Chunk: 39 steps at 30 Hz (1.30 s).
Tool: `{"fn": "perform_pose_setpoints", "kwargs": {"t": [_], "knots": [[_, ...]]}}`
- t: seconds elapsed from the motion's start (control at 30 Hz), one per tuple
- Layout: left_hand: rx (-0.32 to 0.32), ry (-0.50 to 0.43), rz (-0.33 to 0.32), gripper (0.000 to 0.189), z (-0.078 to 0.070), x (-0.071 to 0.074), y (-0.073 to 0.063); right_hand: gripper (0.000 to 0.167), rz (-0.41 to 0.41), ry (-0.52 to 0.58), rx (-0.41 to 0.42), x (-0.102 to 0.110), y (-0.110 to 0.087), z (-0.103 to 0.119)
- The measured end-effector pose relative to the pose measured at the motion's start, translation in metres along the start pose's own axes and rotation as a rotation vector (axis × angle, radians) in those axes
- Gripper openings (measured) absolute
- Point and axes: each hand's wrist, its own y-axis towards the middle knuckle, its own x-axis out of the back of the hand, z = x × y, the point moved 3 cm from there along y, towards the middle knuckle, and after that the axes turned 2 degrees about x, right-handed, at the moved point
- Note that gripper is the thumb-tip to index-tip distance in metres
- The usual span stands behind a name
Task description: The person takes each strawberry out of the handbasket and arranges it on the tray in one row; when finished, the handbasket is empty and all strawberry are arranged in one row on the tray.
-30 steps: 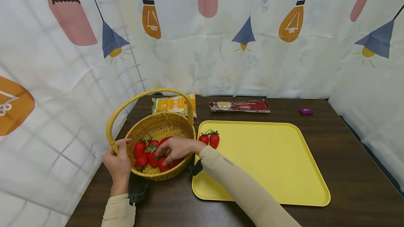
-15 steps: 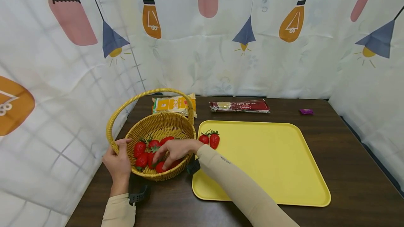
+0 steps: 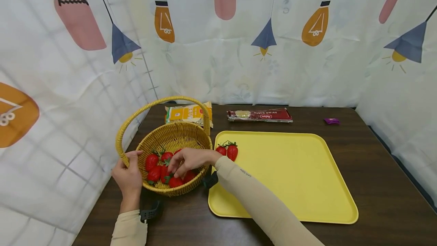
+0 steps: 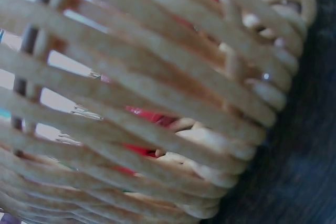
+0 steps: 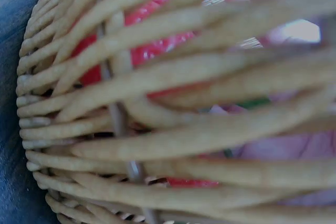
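A yellow wicker basket [image 3: 181,132] with a tall arched handle stands at the left, tilted toward me. My left hand [image 3: 128,175] grips its left rim at the foot of the handle, thumb over the edge. Several red strawberries [image 3: 151,161] lie inside. My right hand [image 3: 191,159] reaches over the right rim, fingers bent down among the strawberries; I cannot tell whether they pinch one. In the left wrist view, the woven wall [image 4: 157,87] fills most of the picture, with red showing through. Through the weave in the right wrist view, red strawberries [image 5: 157,48] and parts of fingers show.
A yellow tray [image 3: 283,174] lies right of the basket, two strawberries [image 3: 232,152] at its upper left corner. Behind are a yellow snack packet [image 3: 186,114], a dark red packet [image 3: 261,115] and a small purple wrapped piece [image 3: 331,121]. Printed curtains [image 3: 218,67] enclose the table.
The right hand dipped lower among the strawberries, then came up slightly. Strawberries under it have shifted a little. The left hand and basket keep their place.
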Motion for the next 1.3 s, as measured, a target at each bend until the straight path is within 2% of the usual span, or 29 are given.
{"fn": "perform_pose_setpoints", "kwargs": {"t": [0.2,0.37,0.63,0.7,0.9,1.07,1.3], "knots": [[-0.011,0.012,0.003,0.032,0.0,-0.001,0.0,0.016,0.03,-0.118,-0.046,0.0,-0.001,-0.003],[-0.002,0.028,-0.002,0.032,-0.003,-0.001,-0.001,0.012,0.078,-0.1,-0.057,0.0,-0.001,-0.005],[0.001,0.027,-0.003,0.035,-0.036,0.0,-0.006,0.01,0.131,-0.163,-0.029,-0.001,-0.005,-0.002],[-0.003,0.025,-0.003,0.036,-0.04,0.001,-0.006,0.011,0.149,-0.178,-0.014,-0.001,-0.007,0.0],[-0.03,0.028,-0.01,0.036,-0.041,0.001,-0.005,0.014,0.189,-0.214,0.025,0.003,-0.015,0.009],[-0.034,0.025,-0.009,0.035,-0.04,0.001,-0.004,0.018,0.208,-0.187,0.037,0.004,-0.017,0.012],[-0.011,0.02,0.003,0.036,-0.039,0.002,-0.005,0.024,0.254,-0.162,-0.003,-0.001,-0.013,0.007]]}}
